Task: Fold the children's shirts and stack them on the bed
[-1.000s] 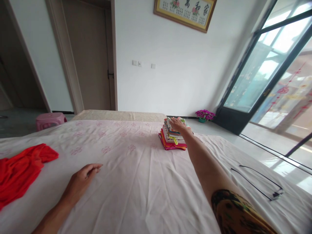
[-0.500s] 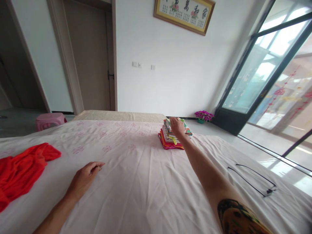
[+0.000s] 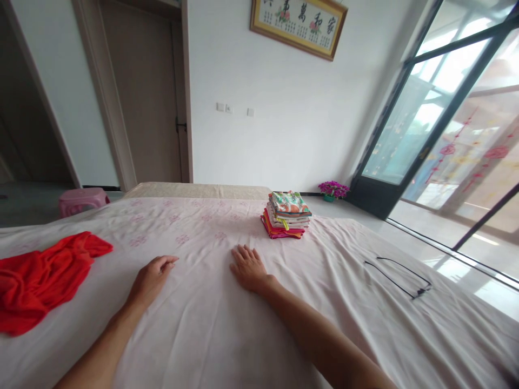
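My right hand (image 3: 248,266) lies palm down on the pale bed sheet (image 3: 211,324), its fingers spread and nothing under them that I can see. Just beyond it, toward the right, stands a neat stack of folded cloths (image 3: 286,215). The top one has a green, white and orange print, with red and pink folds at the bottom. My left hand (image 3: 153,278) rests on the sheet with fingers loosely curled together and nothing showing in them. Nearest to that hand, at the far left, is a crumpled red cloth (image 3: 48,278).
A pair of dark-framed glasses (image 3: 419,292) lies on the sheet at the right. Beyond the bed are a pink stool (image 3: 83,199), a pot of purple flowers (image 3: 334,189) and a dark-framed glass door (image 3: 377,200). A framed sign (image 3: 299,27) hangs on the white wall.
My right hand has let go of the stack's top cloth and come back toward me and left, flattening on the sheet. My left hand stays almost in place.
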Tool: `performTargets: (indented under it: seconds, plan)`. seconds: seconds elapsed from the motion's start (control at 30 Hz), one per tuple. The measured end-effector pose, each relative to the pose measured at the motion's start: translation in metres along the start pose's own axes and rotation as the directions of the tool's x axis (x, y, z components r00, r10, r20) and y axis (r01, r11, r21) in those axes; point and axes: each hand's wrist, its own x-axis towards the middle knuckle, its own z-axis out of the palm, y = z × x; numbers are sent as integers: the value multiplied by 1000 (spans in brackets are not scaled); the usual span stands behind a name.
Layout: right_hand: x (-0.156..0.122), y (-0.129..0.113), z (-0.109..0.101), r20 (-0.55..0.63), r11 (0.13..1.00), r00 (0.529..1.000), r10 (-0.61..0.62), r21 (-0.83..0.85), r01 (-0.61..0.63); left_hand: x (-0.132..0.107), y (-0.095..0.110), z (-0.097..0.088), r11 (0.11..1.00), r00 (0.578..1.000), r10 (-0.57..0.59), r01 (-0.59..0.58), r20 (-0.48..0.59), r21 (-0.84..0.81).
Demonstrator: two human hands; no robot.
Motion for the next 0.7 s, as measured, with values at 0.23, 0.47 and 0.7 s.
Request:
performTargets:
  seconds: [0.23,0.47,0.7]
  plan:
    - [-3,-3,3,-93,1000,996,9,-24,-11,-1,-5,8,960,994,108,-103,-6,261]
    - [-1,-3,4,-128,999,991,44,-16,-46,-9,12,10,870,983,167,-185,80,456]
    - [3,-1,7,-158,999,987,34,-16,-37,-10,0,-17,849,991,132,-117,7,515]
